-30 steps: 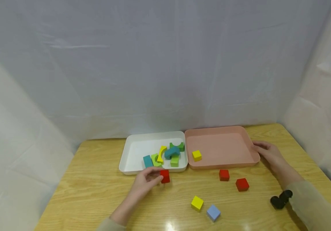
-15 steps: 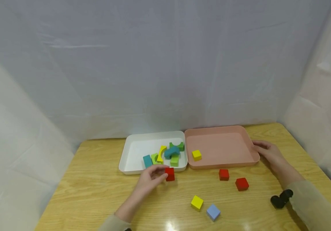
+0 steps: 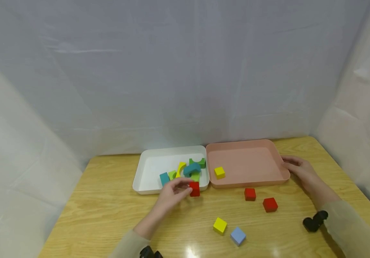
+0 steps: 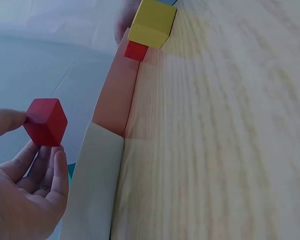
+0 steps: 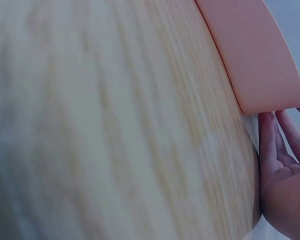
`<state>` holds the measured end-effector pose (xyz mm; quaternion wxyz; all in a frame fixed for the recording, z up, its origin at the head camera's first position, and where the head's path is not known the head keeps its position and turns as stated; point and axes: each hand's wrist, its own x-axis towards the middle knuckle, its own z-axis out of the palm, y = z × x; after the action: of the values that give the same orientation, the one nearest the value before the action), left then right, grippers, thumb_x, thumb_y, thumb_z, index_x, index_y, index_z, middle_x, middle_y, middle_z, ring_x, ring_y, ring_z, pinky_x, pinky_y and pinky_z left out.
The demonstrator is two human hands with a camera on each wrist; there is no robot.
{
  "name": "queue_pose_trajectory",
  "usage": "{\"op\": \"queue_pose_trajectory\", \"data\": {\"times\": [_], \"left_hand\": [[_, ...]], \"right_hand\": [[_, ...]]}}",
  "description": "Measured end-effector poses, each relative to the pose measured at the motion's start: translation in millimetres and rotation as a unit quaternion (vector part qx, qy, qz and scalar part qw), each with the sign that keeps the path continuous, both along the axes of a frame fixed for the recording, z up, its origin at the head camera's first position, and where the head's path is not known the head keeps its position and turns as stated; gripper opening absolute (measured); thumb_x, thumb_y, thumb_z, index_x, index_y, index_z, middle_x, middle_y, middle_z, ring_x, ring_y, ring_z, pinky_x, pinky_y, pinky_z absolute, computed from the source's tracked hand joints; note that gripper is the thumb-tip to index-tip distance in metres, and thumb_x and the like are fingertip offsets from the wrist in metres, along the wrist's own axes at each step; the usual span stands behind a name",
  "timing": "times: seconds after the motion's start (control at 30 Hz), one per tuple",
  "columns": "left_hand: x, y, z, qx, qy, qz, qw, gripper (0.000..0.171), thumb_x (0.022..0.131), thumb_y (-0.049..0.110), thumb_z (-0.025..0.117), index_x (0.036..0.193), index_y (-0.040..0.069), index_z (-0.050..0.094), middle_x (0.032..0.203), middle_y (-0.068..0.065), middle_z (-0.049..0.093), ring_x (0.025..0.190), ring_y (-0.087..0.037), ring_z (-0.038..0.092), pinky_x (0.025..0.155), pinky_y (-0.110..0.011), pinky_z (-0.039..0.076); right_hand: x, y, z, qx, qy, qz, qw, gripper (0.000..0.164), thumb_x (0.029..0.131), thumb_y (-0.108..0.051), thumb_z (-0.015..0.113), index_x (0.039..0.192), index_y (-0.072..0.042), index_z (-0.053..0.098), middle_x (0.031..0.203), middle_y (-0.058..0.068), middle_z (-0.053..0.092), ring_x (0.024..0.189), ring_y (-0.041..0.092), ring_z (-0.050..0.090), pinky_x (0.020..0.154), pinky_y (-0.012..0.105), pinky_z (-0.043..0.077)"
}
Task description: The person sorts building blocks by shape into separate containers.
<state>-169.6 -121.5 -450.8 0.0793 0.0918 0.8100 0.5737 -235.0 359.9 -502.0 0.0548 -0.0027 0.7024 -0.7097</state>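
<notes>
My left hand (image 3: 169, 195) pinches a red cube (image 3: 194, 189) between thumb and fingertips, above the front rim of the white tray (image 3: 152, 161). In the left wrist view the red cube (image 4: 46, 122) is held up off the table. My right hand (image 3: 302, 174) touches the right end of the pink tray (image 3: 246, 157); in the right wrist view its fingertips (image 5: 266, 120) meet the outer wall of that tray (image 5: 260, 60). A yellow cube (image 3: 219, 172) lies inside the pink tray, near its left side.
The white tray holds several blocks, among them a teal arch (image 3: 192, 167) and a teal block (image 3: 164, 178). In front of the trays lie two red cubes (image 3: 250, 194), a yellow cube (image 3: 220, 226) and a light blue cube (image 3: 238, 236). White sheeting (image 3: 172, 71) hangs behind.
My left hand has moved right and slightly away from me with the red cube, toward the pink tray. The right hand stays at the pink tray's end.
</notes>
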Motion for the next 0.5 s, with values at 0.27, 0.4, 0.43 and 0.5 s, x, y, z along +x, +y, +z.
{"op": "queue_pose_trajectory", "data": {"times": [0.27,0.4,0.43,0.5], "left_hand": [[-14.5,9,2.5,0.008,0.002,-0.006,1.0,0.028,0.102,0.015,0.072,0.127,0.004,0.072,0.125,-0.017,0.072,0.112,-0.023,0.067,0.086,-0.017,0.056],[-19.6,15,4.7,0.009,0.009,-0.005,0.9999,0.027,0.101,0.014,0.072,0.127,0.004,0.073,0.125,-0.017,0.073,0.111,-0.024,0.069,0.086,-0.017,0.057],[-20.8,17,5.5,0.008,0.011,-0.006,0.9999,0.028,0.101,0.014,0.073,0.127,0.004,0.073,0.125,-0.017,0.074,0.112,-0.025,0.069,0.086,-0.017,0.057],[-23.1,19,6.7,0.006,0.016,-0.01,0.9998,0.029,0.101,0.014,0.072,0.128,0.003,0.073,0.126,-0.018,0.073,0.114,-0.028,0.069,0.089,-0.019,0.058]], "right_hand": [[0.5,-1,0.8,-0.004,0.0,0.002,1.0,0.03,0.106,-0.009,0.064,0.114,-0.037,0.074,0.106,-0.026,0.074,0.096,-0.008,0.069,0.082,0.01,0.057],[0.0,-1,1.4,-0.009,-0.01,0.004,1.0,0.03,0.106,-0.01,0.064,0.112,-0.038,0.074,0.106,-0.026,0.074,0.096,-0.008,0.069,0.081,0.011,0.058],[0.0,-1,1.4,-0.008,-0.009,0.003,1.0,0.03,0.106,-0.01,0.064,0.112,-0.038,0.074,0.106,-0.026,0.074,0.096,-0.008,0.069,0.081,0.011,0.058],[0.0,-1,1.2,-0.002,-0.005,0.002,1.0,0.031,0.106,-0.01,0.064,0.112,-0.038,0.074,0.105,-0.027,0.074,0.096,-0.009,0.069,0.082,0.01,0.057]]}}
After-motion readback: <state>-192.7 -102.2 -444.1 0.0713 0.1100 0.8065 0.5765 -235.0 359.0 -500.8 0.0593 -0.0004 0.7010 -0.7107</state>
